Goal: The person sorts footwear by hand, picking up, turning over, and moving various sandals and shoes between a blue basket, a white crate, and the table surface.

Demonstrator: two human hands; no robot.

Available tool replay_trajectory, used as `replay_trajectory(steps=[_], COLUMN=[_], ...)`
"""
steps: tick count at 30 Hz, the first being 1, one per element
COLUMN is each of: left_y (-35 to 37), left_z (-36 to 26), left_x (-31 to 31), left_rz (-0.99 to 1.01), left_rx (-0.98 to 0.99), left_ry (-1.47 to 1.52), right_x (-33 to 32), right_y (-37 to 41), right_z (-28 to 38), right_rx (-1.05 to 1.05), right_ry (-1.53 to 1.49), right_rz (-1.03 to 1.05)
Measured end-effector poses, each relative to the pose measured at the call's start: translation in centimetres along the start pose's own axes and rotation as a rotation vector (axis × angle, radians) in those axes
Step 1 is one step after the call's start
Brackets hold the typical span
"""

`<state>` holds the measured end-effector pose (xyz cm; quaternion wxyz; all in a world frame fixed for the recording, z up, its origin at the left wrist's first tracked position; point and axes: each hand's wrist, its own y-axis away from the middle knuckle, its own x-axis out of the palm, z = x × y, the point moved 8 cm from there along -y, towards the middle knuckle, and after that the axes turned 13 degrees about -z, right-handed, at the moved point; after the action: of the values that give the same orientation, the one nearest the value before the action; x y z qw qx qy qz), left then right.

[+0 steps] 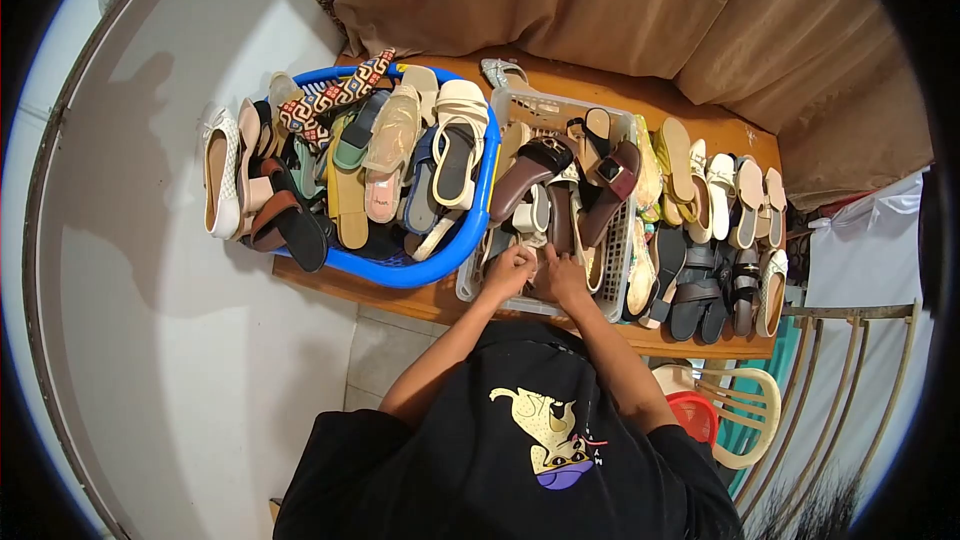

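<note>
Both hands are at the near end of a clear plastic basket [482, 287] filled with shoes. My left hand [510, 273] is closed, its fingers curled in a pinch near a white-strapped shoe [534, 215]; what it grips is too small to make out. Close beside it, my right hand [566, 276] is bent down over the shoes with fingers curled, and whatever is under them is hidden. Just beyond the fingers lie a dark brown shoe [560, 220], a brown slide with a dark strap [525, 175] and a maroon buckled slide [612, 185].
At the left stands a blue-rimmed basket [482, 195] heaped with sandals; a white woven shoe [222, 175] is at its outer side. Rows of shoes, including black sandals [697, 300], line the right of the wooden table [735, 132]. Behind hangs a brown curtain [560, 10]. A cream chair [765, 400] stands lower right.
</note>
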<state>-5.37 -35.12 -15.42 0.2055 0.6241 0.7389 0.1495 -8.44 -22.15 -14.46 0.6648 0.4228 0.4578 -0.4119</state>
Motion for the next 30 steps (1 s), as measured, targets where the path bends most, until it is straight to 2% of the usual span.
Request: replay_trajectory(steps=[3,5,6,9,13,15,16,20,22,25,26,27,28,29,30], left_y=[0.5,1.4,2.2,4.5,6.3,6.7,6.7,6.4,4.9,3.4,3.1,3.0,2.7,2.5,2.6], left_z=[-0.8,-3.1,-4.0,-7.7,-10.4,-11.2,-11.2,-10.0,-8.5,-6.5,-6.4,-6.3,-6.0,-5.7,-6.3], left_x=[-0.6,-1.6,-1.8,-2.4,-2.6,-2.4,-2.5,-2.8,-3.8,-4.2,-4.0,-3.7,-3.3,-2.9,-2.3], left_rz=[-0.103,-0.257,-0.265,-0.318,-0.354,-0.349,-0.348,-0.421,-0.447,-0.508,-0.496,-0.483,-0.418,-0.356,-0.307], left_rx=[0.042,0.292,0.301,0.541,0.679,0.738,0.733,0.75,0.701,0.546,0.55,0.538,0.427,0.315,0.358], left_ry=[0.033,-0.03,-0.037,-0.11,-0.09,-0.074,-0.076,-0.129,-0.121,-0.158,-0.168,-0.114,0.004,0.12,0.132], right_x=[-1.8,-3.5,-3.8,-4.8,-10.2,-13.8,-14.7,-16.7,-21.0,-23.8,-23.5,-23.4,-23.3,-22.2,-21.3], right_y=[0.4,0.6,0.7,1.0,2.6,3.6,4.2,6.5,8.3,9.4,9.4,9.1,8.8,8.4,8.0], right_z=[0.0,0.0,-0.4,-1.1,-0.2,0.1,-0.3,-2.6,-2.2,-3.8,-4.8,-5.3,-5.7,-6.0,-5.9], right_rx=[-0.019,0.109,0.186,0.182,0.24,0.18,0.22,0.211,0.217,0.324,0.34,0.263,0.179,0.182,0.189], right_ry=[-0.107,-0.37,-0.475,-0.718,-0.708,-0.41,-0.362,-0.195,-0.171,-0.482,-0.472,-0.535,-0.597,-0.593,-0.689], right_rz=[0.011,0.054,0.075,-0.121,0.026,-0.016,0.032,0.014,-0.045,-0.112,-0.122,-0.233,-0.342,-0.348,-0.396])
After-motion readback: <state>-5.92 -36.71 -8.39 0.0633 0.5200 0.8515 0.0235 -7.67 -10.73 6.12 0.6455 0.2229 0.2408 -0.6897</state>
